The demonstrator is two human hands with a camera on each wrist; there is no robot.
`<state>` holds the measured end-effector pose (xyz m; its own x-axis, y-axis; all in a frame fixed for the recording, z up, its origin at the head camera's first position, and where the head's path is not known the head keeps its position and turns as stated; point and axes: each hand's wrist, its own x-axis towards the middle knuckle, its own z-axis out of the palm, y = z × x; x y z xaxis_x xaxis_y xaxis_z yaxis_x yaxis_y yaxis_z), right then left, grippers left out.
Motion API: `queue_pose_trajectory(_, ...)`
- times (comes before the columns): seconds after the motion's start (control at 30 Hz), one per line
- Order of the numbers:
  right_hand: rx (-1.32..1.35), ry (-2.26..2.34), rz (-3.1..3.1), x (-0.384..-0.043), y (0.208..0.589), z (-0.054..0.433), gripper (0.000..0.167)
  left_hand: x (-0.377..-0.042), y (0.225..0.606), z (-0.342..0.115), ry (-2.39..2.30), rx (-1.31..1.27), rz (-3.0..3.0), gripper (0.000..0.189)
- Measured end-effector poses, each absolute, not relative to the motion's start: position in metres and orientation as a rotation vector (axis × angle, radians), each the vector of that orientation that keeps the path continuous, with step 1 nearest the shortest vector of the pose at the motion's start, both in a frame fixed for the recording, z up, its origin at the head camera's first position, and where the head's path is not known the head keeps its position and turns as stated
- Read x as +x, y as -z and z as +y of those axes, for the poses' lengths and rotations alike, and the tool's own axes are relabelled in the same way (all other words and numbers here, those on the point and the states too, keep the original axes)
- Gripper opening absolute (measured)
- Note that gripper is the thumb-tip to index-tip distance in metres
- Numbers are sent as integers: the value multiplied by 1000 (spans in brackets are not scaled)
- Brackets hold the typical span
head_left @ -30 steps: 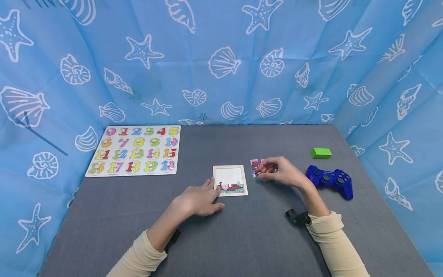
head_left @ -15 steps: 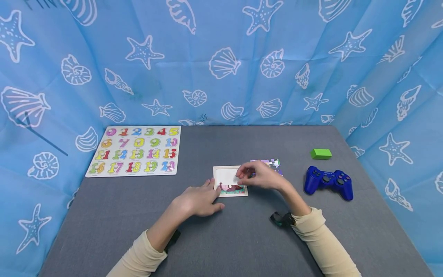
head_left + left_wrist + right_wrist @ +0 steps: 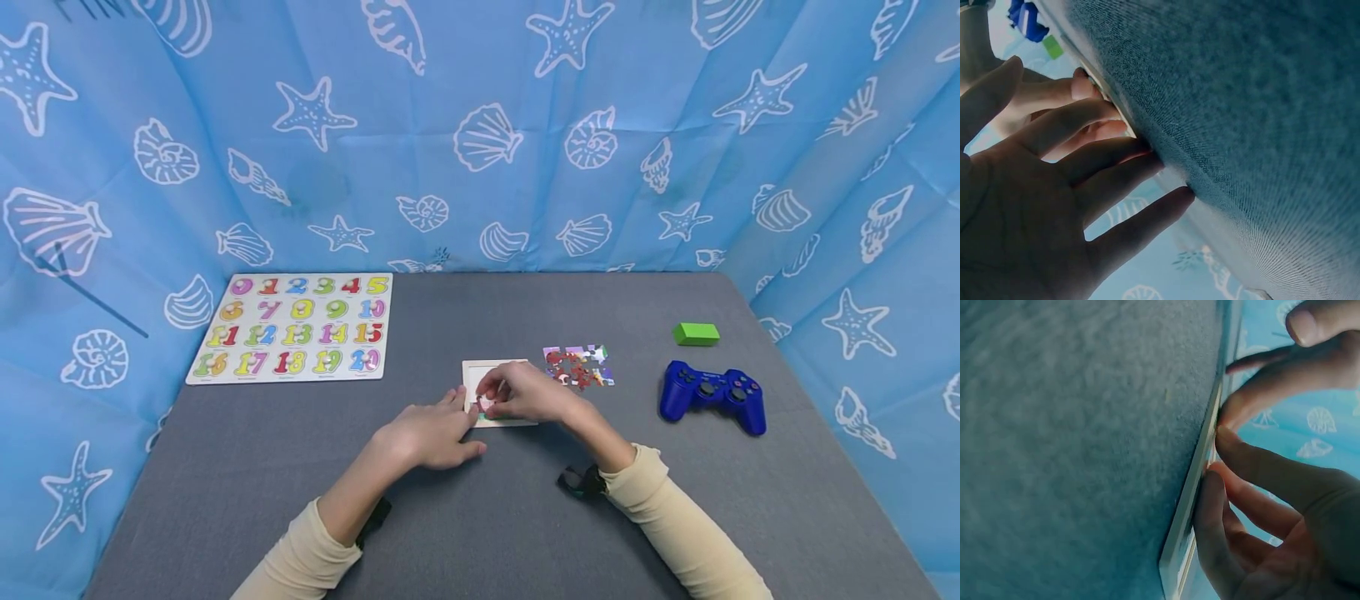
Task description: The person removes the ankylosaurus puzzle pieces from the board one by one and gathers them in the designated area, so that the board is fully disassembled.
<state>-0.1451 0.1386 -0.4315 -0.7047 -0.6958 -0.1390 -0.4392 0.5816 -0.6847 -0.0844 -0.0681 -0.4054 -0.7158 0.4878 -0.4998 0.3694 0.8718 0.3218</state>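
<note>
The right hand arches over the wooden puzzle frame from its right side, fingers curled and thumb tip close to the index fingertip at the lower left of the recess; whether a piece is pinched between them cannot be told. The left hand lies palm down, fingers extended and touching the frame's left edge, thumb spread out in front of it, gripping nothing. The frame sits flat near the middle of the gray worktop, with loose jigsaw pieces just beyond its right edge. A wide gray stretch separates it from the number puzzle board at the back left corner. Toward the right edge sit a blue game controller and, behind it, a green block. A shell-print curtain rises behind the back edge.
</note>
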Motion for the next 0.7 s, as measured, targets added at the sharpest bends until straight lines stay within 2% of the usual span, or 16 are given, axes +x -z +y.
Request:
queue_pose_trajectory(0.53, -821, 878, 2439, -140, 429, 130, 26, -90, 400, -79, -398, 616, 2380, 62)
queue_pose_trajectory(0.7, -873, 940, 2423, -142, 432, 135, 20, -90, 400, -78, -406, 608, 2374, 62)
